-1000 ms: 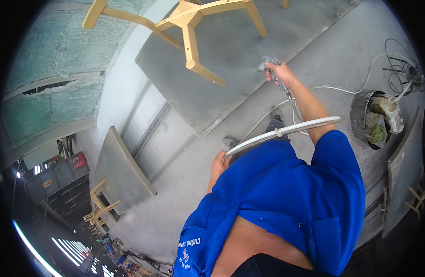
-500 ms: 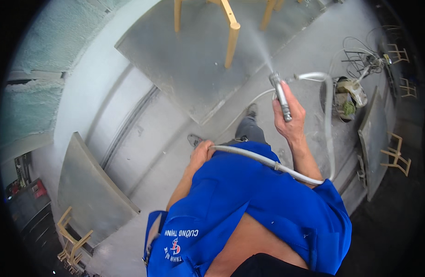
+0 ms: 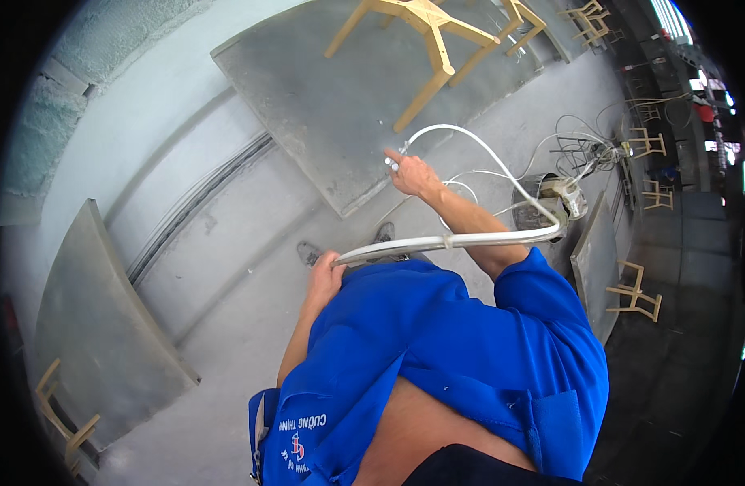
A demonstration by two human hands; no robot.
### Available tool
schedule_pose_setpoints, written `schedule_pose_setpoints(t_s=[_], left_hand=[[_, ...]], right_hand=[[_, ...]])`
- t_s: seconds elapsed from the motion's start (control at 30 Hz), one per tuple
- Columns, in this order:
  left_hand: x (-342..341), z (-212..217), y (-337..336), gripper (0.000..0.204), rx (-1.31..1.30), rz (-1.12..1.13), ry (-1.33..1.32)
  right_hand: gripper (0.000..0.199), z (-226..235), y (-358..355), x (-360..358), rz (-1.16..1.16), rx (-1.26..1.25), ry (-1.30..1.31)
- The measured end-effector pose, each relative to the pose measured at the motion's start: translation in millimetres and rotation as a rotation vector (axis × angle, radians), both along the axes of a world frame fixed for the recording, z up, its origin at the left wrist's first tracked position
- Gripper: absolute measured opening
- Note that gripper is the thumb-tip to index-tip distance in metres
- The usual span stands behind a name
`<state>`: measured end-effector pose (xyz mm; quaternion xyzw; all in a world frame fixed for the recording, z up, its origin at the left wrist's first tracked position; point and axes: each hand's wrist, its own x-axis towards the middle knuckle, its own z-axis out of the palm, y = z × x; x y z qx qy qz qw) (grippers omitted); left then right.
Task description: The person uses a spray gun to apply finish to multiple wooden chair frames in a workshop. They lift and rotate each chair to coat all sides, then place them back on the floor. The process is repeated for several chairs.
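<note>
My right hand (image 3: 417, 176) is closed around a metal spray gun (image 3: 392, 164), held low over the near part of a large grey panel (image 3: 291, 105). A white hose (image 3: 502, 239) loops up from the gun, over my right forearm and across my waist. My left hand (image 3: 325, 275) grips this hose in front of my left hip. Beyond the gun, a pale wooden chair frame (image 3: 427, 18) stands on the panel with its legs splayed. The nearest leg ends close to the gun. Most of the gun's body is hidden behind my fingers.
To the left lies another grey panel (image 3: 105, 308) with a wooden frame (image 3: 64, 421) at its lower edge. A bucket (image 3: 534, 215) with a pump-like unit stands right, near tangled hoses (image 3: 603, 154). Further right are a tilted panel (image 3: 595, 267) and wooden frames (image 3: 636, 292).
My right hand has swung left and away from me with the spray gun, carrying the hose in a wider loop. The white spray plume no longer shows plainly. My left hand still holds the hose.
</note>
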<state>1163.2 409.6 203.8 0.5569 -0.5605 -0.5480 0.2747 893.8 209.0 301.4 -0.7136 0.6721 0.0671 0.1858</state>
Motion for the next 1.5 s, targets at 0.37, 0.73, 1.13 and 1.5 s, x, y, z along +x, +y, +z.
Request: schedule_pose_setpoints(t_s=[0.37,0.73,1.13,1.5], left_hand=[[10.1,20.5,-8.4,0.008,-0.153,0.061,-0.028],[-18.5,46.4,-36.4,0.012,-0.204,0.028,-0.021],[-151.9,86.7,-80.1,0.021,-0.001,0.072,-0.106],[-250.6,83.7,-100.7,0.015,-0.001,0.067,-0.104]], right_hand=[[0.074,176.7,3.9,0.6,0.067,-0.71,0.064],[0.064,162.6,-12.1,-93.8,0.05,-0.823,-0.137],[0.068,35.0,-111.8,-282.0,-0.11,-0.281,0.094],[0.064,14.5,-110.6,-342.5,-0.102,-0.222,-0.072]])
